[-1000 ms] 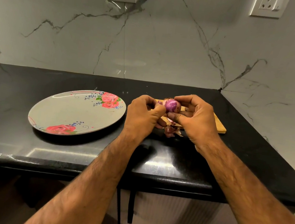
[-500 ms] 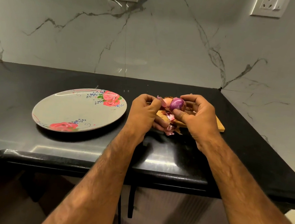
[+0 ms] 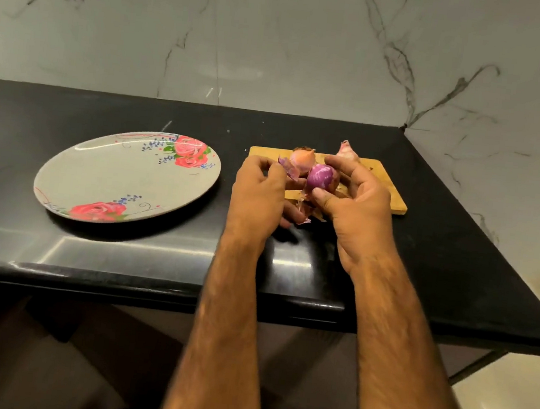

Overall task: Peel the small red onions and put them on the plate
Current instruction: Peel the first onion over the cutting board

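My right hand (image 3: 354, 202) grips a small purple peeled onion (image 3: 321, 177) between thumb and fingers, just above the near left part of a wooden cutting board (image 3: 388, 191). Beside it, my left hand (image 3: 257, 196) pinches a strip of purple onion skin (image 3: 289, 168) pulled away from the onion. An unpeeled orange-skinned onion (image 3: 302, 160) sits on the board behind the two hands. A grey plate with red roses (image 3: 123, 177) lies to the left on the black counter, with nothing on it.
Loose onion skins (image 3: 304, 213) lie on the counter under my hands, and another skin piece (image 3: 347, 150) lies behind the board's far edge. The black counter (image 3: 457, 259) ends at a marble wall behind and to the right. Its front edge runs below my forearms.
My left hand has pulled a strip of skin off the onion toward the left. The view has tilted down, so the unpeeled onion and board show more.
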